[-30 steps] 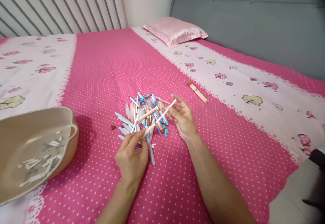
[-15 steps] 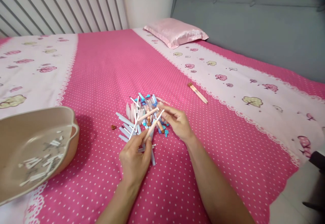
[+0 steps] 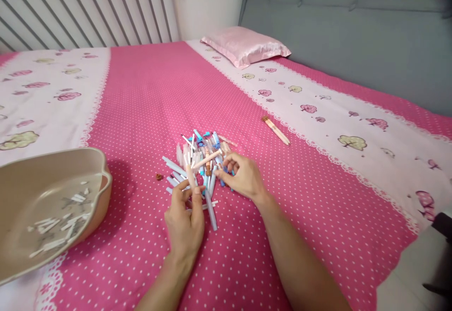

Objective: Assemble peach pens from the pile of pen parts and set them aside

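Note:
A heap of pen parts [image 3: 199, 158], pale blue and peach barrels, caps and thin white refills, lies on the pink dotted bedsheet [image 3: 148, 94]. My left hand [image 3: 185, 219] pinches a peach pen barrel [image 3: 190, 175] upright at the heap's near edge. My right hand [image 3: 242, 177] reaches into the heap's right side with fingers curled, pinching among the small pieces; what it grips is hidden. A tiny brown cap [image 3: 159, 177] lies just left of the heap.
A beige basin [image 3: 52, 198] with several white refill pieces in it stands at the left near edge. One assembled peach pen [image 3: 275, 130] lies apart to the right. A pink pillow [image 3: 250, 45] and grey headboard [image 3: 353, 33] are at the back.
The right hand has come down from holding a white refill in the air into the heap. The left hand turned its peach barrel from slanted to upright.

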Demonstrator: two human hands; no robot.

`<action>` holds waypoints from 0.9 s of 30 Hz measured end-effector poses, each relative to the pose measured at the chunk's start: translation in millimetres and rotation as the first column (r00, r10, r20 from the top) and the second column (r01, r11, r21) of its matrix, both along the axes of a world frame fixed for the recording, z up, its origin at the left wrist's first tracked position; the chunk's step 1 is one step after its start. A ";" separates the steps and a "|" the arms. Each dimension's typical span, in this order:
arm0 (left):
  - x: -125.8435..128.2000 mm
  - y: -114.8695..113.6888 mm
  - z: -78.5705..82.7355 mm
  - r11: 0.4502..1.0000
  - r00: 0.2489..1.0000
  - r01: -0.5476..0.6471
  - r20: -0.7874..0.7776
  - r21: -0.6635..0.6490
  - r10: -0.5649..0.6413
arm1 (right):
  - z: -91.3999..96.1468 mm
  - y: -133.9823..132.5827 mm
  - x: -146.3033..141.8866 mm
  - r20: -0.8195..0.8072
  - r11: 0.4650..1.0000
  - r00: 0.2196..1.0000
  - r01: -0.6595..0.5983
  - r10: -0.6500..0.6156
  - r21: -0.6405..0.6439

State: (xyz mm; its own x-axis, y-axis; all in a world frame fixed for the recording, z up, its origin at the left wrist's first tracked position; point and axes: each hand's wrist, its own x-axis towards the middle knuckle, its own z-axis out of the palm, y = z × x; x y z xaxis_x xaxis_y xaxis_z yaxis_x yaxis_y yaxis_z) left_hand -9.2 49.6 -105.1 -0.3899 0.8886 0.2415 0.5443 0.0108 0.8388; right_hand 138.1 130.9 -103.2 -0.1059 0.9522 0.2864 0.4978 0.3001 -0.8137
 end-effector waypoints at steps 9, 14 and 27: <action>0.5 -1.1 -2.1 0.999 0.990 0.041 0.135 -0.007 -0.040 | 1.1 -5.0 -1.6 0.379 0.998 0.925 -0.021 0.039 -0.051; 0.3 -0.4 -2.1 0.998 0.986 0.057 0.158 -0.009 -0.055 | -0.8 -1.2 -1.0 0.106 0.993 0.990 -0.087 0.095 -0.077; -2.4 -2.7 -3.2 0.996 0.994 0.080 0.076 -0.025 -0.078 | -11.2 8.9 0.4 -0.657 0.929 0.749 -0.299 0.088 -0.216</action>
State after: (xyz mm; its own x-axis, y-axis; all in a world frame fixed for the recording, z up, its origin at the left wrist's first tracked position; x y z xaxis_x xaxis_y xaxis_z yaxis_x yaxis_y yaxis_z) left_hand -11.6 46.9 -108.3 -0.3344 0.9233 0.1889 0.4801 -0.0056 0.8772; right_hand 138.6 139.7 -114.4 -0.1946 0.9784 0.0703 -0.1979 0.0310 -0.9797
